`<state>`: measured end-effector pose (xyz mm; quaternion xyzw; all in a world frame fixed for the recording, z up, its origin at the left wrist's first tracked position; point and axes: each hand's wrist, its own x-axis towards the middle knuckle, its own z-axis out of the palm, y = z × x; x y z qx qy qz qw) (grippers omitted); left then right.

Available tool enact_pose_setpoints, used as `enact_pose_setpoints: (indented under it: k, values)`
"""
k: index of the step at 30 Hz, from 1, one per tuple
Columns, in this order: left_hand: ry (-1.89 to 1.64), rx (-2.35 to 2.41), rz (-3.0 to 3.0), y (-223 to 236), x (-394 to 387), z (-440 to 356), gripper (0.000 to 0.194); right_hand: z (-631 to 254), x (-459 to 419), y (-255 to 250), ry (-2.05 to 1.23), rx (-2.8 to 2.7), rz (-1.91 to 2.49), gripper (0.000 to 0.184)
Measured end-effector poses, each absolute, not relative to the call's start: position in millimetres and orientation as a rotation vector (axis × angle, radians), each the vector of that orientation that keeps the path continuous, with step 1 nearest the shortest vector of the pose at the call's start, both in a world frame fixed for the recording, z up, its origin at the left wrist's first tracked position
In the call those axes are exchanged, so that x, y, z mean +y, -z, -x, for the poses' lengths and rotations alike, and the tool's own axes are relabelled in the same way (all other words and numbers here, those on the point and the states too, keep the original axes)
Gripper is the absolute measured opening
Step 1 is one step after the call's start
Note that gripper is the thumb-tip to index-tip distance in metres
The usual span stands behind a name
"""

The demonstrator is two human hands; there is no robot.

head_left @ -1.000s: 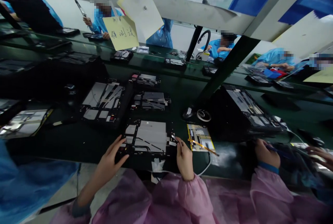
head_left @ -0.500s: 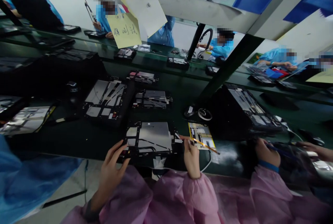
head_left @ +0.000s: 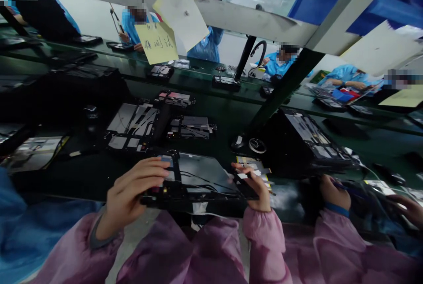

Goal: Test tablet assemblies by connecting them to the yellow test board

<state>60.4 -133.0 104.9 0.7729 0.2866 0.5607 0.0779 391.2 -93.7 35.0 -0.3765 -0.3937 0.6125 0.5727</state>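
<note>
An opened tablet (head_left: 201,174), its silvery plate, dark frame and thin cables exposed, is held at the near edge of the dark green bench. It is tilted, with its far side raised. My left hand (head_left: 134,189) grips the left end, fingers over the top. At the opposite end my right hand (head_left: 259,187) is closed around the frame; a small white tab shows by its fingers. Partly hidden behind that hand is a yellow-edged panel (head_left: 244,160) lying on the bench. A white tag (head_left: 200,207) shows below the near edge of the tablet.
More opened tablets (head_left: 191,126) lie beyond, some stacked (head_left: 134,125) at left. A tall dark stack (head_left: 304,138) stands at right beside a tape roll (head_left: 257,145). A co-worker's hand (head_left: 335,193) works at right. A yellow note (head_left: 157,42) hangs above the bench.
The tablet, flat on the bench before, is now lifted and tilted. My left hand has wrapped over its end. My right hand has left the orange flat cable and grips the right end.
</note>
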Motion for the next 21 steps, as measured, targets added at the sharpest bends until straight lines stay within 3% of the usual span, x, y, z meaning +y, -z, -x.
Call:
enact_pose_setpoints:
  k: [3,9,14,17,21]
  values:
    - [-1.779,0.874,-1.997,-99.7,-135.0,-50.1,0.022,-395.1,-103.7,-41.0,-1.424,-1.07,0.729,0.034]
    - [-1.763,0.979,-1.703,-82.7,-140.3,-33.5,0.011,-400.6,-109.8,-69.8,-1.357,-1.498,0.86,0.034]
    - [-1.662,1.082,-1.442,-69.8,-140.4,-34.6,0.006,-385.2,-113.3,-63.6,-1.606,-1.387,0.764,0.036]
    - [-1.555,1.267,-1.105,-58.1,-132.7,-42.9,0.019,-367.9,-114.5,-43.7,-1.614,-1.128,0.923,0.037]
    - [-1.344,1.45,-0.826,-36.7,-114.3,-51.6,0.035,-350.0,-107.9,-11.5,-1.22,-0.947,1.31,0.041]
